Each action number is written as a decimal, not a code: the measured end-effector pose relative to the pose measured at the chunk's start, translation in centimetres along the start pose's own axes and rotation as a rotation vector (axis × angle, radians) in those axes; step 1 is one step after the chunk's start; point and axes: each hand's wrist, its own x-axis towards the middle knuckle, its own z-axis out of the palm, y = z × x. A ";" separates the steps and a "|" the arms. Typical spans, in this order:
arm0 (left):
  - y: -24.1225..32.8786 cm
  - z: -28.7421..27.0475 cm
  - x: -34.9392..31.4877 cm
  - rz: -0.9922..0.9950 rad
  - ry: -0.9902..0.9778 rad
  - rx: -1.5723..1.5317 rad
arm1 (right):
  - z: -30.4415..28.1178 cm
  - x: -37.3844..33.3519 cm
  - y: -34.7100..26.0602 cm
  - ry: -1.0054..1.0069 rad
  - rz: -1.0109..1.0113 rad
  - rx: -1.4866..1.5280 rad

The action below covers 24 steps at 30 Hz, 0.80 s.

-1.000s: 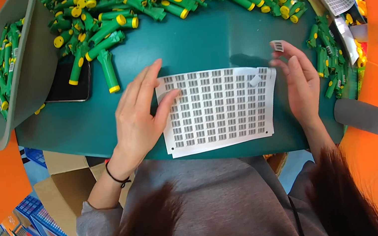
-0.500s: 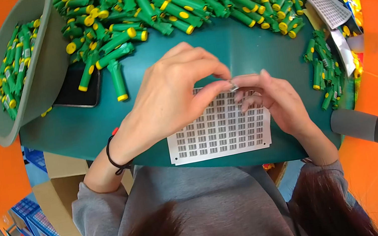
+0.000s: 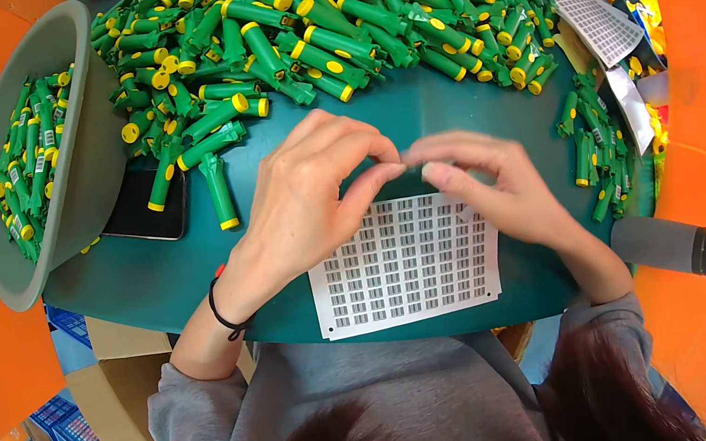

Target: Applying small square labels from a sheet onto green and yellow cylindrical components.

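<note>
My left hand (image 3: 310, 190) is closed in a pinch above the far edge of a label sheet (image 3: 411, 309). Its thumb and index finger meet; anything between them is too small to make out. My right hand (image 3: 503, 185) reaches in from the other side, its fingertips meeting the left ones. Motion smears its index finger, and its thumb sits just below. The white sheet lies on the green table in front of me, printed with rows of small dark barcode-like labels. Beyond my hands is a big heap of green tubes with yellow caps (image 3: 329, 31).
A grey-green tub (image 3: 93, 162) with more green tubes leans at the left, beside a dark flat device (image 3: 147, 205). One tube (image 3: 219, 192) lies apart, nearer my left hand. On the right are a small tube pile (image 3: 597, 149), a grey cylinder (image 3: 659, 244) and another label sheet (image 3: 590, 9).
The small pale piece that showed at my fingertips is no longer distinct. My right hand's fingers have straightened toward the left ones. The whole view has shifted slightly.
</note>
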 end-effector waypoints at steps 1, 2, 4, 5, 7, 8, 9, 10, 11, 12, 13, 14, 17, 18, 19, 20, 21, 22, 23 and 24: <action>-0.1 0.0 0.0 -0.005 0.045 0.016 | -0.6 0.8 0.0 0.053 -0.073 -0.143; -0.2 0.0 0.1 -0.005 0.045 0.017 | -1.5 2.2 0.4 0.210 -0.156 -0.292; -0.4 -0.2 0.2 -0.166 0.096 -0.114 | -4.1 5.3 3.0 0.608 -0.475 -0.794; -0.6 -0.1 0.2 -0.162 0.096 -0.116 | -5.4 6.3 3.7 0.640 -0.472 -0.921; -1.4 0.2 -0.2 -0.264 0.177 -0.287 | -6.4 7.1 5.6 0.548 -0.387 -0.846; -1.8 0.4 -0.4 -0.271 0.193 -0.333 | -6.6 7.0 6.1 0.546 -0.387 -0.846; -1.9 0.3 -0.2 -0.271 0.194 -0.334 | -6.7 6.7 6.4 0.600 -0.506 -0.903; -1.9 0.4 -0.1 -0.171 0.249 -0.293 | -6.7 6.7 6.6 0.648 -0.627 -0.952; -2.0 0.4 -0.1 -0.074 0.305 -0.245 | -5.9 6.4 6.4 0.638 -0.631 -0.943; -1.8 0.4 0.0 -0.085 0.308 -0.240 | -4.7 5.3 5.7 0.645 -0.537 -0.611; -1.4 0.2 0.2 -0.033 0.307 -0.165 | -3.5 4.0 4.8 0.640 -0.431 -0.286; -0.9 0.2 0.4 0.018 0.303 -0.093 | -2.7 2.5 3.8 0.634 -0.424 -0.283; 0.8 1.1 0.3 0.007 0.214 -0.317 | -0.7 -1.4 2.4 0.310 -0.155 0.332; 1.5 1.3 0.1 -0.113 0.126 -0.460 | -0.1 -2.0 2.5 0.298 -0.195 0.309; 1.8 1.3 -0.1 -0.119 0.122 -0.463 | 0.2 -2.6 2.6 0.285 -0.238 0.283; 2.2 1.3 -0.4 -0.196 0.083 -0.567 | 0.3 -3.0 2.7 0.285 -0.230 0.287; 2.5 1.3 -0.6 -0.275 0.045 -0.670 | 0.5 -3.3 2.9 0.265 -0.238 0.271; 2.6 1.4 -0.7 -0.278 0.046 -0.718 | 0.6 -3.7 3.0 0.249 -0.247 0.255; 2.8 1.5 -0.9 -0.284 0.041 -0.721 | 1.0 -3.8 2.8 0.252 -0.239 0.259; 2.9 1.5 -1.2 -0.318 0.036 -0.774 | 1.8 -3.8 2.4 0.290 -0.295 0.261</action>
